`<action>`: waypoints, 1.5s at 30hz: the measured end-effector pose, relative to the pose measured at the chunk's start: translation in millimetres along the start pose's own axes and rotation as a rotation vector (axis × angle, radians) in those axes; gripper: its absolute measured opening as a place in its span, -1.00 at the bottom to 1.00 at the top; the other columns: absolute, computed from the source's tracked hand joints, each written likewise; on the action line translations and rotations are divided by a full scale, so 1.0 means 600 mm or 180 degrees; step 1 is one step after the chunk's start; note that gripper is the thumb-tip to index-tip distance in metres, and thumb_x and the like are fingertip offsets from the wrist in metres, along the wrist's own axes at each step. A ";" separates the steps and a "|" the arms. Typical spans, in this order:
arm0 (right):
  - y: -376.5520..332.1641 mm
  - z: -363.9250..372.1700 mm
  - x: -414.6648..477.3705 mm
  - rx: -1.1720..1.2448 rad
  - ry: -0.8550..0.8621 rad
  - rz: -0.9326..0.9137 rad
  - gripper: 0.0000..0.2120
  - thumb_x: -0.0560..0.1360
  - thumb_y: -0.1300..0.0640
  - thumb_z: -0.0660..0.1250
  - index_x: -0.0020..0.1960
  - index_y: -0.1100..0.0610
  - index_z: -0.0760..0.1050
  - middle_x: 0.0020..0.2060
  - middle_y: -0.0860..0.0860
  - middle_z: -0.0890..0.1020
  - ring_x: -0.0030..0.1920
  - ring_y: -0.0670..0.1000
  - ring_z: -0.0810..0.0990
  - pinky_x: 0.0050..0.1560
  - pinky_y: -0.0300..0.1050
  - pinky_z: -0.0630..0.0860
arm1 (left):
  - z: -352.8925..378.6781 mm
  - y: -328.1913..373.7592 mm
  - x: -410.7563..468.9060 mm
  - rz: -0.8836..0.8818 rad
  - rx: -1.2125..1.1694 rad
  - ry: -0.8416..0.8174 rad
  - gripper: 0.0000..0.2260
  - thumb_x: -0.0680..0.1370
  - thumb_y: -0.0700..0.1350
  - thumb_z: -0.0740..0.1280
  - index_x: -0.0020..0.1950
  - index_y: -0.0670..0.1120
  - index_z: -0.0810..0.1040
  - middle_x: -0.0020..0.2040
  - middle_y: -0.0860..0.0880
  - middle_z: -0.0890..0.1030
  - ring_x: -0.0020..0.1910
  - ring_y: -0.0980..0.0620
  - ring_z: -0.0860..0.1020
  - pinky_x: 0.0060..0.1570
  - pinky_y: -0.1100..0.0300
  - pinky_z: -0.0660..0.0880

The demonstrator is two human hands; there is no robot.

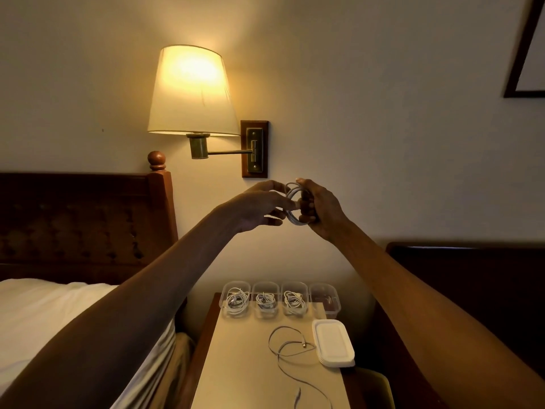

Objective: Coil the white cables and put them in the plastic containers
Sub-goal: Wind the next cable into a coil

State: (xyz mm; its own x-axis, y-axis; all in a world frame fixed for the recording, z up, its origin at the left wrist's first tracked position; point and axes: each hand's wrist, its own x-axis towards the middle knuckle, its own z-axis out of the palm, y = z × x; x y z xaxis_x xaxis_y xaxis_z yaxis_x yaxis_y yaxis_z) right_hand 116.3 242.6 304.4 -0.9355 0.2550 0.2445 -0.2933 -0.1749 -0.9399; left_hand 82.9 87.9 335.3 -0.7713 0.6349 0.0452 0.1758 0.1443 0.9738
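Note:
Both my hands are raised in front of the wall, well above the nightstand. My right hand (323,208) grips a coiled white cable (292,203), and the fingers of my left hand (259,206) pinch the same coil from the left. Below, a row of clear plastic containers stands at the back of the nightstand: three, the first (234,299), the second (265,299) and the third (295,299), each hold a coiled white cable. The rightmost container (324,298) holds no cable. Another loose white cable (290,349) lies uncoiled on the nightstand top.
A stack of white lids (334,343) sits at the right of the nightstand (241,364). A lit wall lamp (191,93) hangs above my hands. A bed with a wooden headboard (76,219) is on the left, and dark furniture (472,276) on the right.

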 end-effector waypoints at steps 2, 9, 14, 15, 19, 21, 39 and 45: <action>-0.001 0.000 -0.001 -0.0061 0.0062 -0.0017 -0.67 0.59 0.02 0.27 -0.29 0.14 0.36 -0.50 -0.01 0.30 -0.49 -0.08 0.26 -0.49 -0.25 0.25 | -0.006 0.008 -0.001 -0.0020 0.0028 0.0041 -0.54 0.46 -0.31 0.47 0.31 -0.12 0.43 0.04 -0.23 0.63 -0.06 -0.12 0.62 -0.12 0.13 0.60; -0.002 0.018 0.005 -0.0534 0.0239 -0.0091 -0.60 0.57 -0.12 0.28 -0.30 0.15 0.39 -0.47 0.02 0.39 -0.47 -0.05 0.32 -0.42 -0.22 0.32 | -0.010 0.019 0.012 0.0501 0.1609 0.0943 -0.42 0.39 -0.23 0.56 0.37 -0.20 0.46 0.12 -0.09 0.61 -0.11 -0.04 0.70 -0.06 0.08 0.65; 0.002 0.031 0.013 -0.1436 0.0584 -0.0452 -0.55 0.57 -0.16 0.24 -0.34 0.13 0.39 -0.42 0.03 0.48 -0.41 -0.06 0.44 -0.40 -0.28 0.43 | -0.005 0.057 -0.009 0.0378 0.3513 0.0944 -0.70 0.48 -0.10 0.48 0.15 -0.22 0.62 0.00 -0.09 0.69 -0.06 0.00 0.67 0.00 0.08 0.62; 0.005 0.031 0.015 -0.1522 0.0614 -0.0487 -0.55 0.57 -0.16 0.22 -0.34 0.13 0.40 -0.42 0.03 0.48 -0.41 -0.06 0.44 -0.42 -0.31 0.44 | -0.003 0.067 -0.013 0.0310 0.3183 0.0768 -0.79 0.51 -0.14 0.45 0.09 -0.22 0.64 -0.05 -0.09 0.70 -0.09 0.00 0.69 0.00 0.08 0.63; 0.013 0.026 0.019 -0.1673 0.0665 -0.0566 -0.54 0.59 -0.18 0.17 -0.29 0.15 0.44 -0.41 0.03 0.47 -0.39 -0.05 0.44 -0.39 -0.31 0.43 | 0.000 0.083 -0.027 0.0207 0.1690 0.0423 -0.86 0.54 -0.25 0.39 0.03 -0.28 0.66 -0.07 -0.17 0.69 -0.10 -0.01 0.67 0.19 0.02 0.54; 0.011 0.028 0.021 -0.1667 0.0602 -0.0579 -0.53 0.60 -0.18 0.14 -0.17 0.22 0.49 -0.39 0.04 0.46 -0.37 -0.06 0.44 -0.37 -0.30 0.44 | -0.007 0.077 -0.028 0.0246 0.0813 0.0524 -0.88 0.54 -0.28 0.37 0.01 -0.31 0.64 -0.05 -0.24 0.67 -0.11 -0.06 0.68 0.12 0.04 0.59; 0.007 0.032 0.019 -0.0662 0.0180 -0.0152 -0.66 0.63 -0.05 0.19 -0.18 0.18 0.44 -0.39 0.05 0.36 -0.41 -0.03 0.32 -0.40 -0.22 0.34 | -0.096 -0.034 0.001 0.1744 0.3405 0.0999 -0.87 0.57 -0.20 0.36 0.06 -0.09 0.68 -0.02 0.04 0.68 -0.12 0.17 0.60 -0.08 0.26 0.53; -0.005 0.049 0.008 0.0676 0.0073 0.0282 -0.69 0.66 0.01 0.15 -0.14 0.18 0.44 -0.41 0.05 0.37 -0.46 -0.08 0.29 -0.51 -0.29 0.27 | -0.064 -0.063 0.016 0.1835 0.2007 0.1264 -0.86 0.56 -0.24 0.37 0.08 -0.15 0.68 -0.06 -0.01 0.69 -0.10 0.11 0.64 -0.03 0.26 0.58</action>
State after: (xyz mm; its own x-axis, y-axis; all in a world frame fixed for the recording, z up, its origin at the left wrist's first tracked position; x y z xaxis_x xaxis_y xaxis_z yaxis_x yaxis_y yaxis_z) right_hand 107.1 216.5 315.1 -0.9555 0.2509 0.1554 -0.2473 -0.3933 -0.8855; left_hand 45.1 59.6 307.6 -0.5938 0.4480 0.6684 0.8045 0.3465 0.4825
